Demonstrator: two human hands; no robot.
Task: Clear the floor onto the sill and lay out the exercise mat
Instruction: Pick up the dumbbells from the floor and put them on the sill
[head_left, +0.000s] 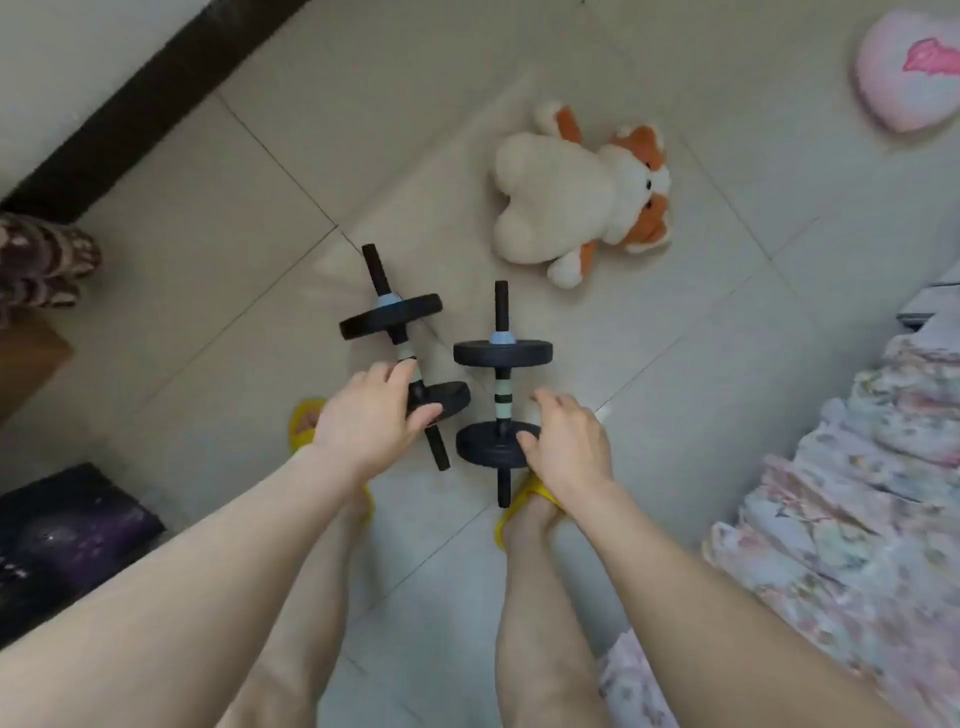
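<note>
Two dumbbells lie on the tile mid-frame. Left hand (371, 415) is curling round the left dumbbell (402, 353) at its grip, fingers on the bar. Right hand (566, 441) hangs loosely open just beside the right dumbbell (501, 387), thumb near its lower plate. Plush (576, 200) sits upper right.

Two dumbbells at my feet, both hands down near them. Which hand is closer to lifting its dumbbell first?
Left. The left hand already has fingers curled at the handle of the left dumbbell. The right hand is open beside the right dumbbell, touching only its near plate, so it likely must move to the handle.
</note>
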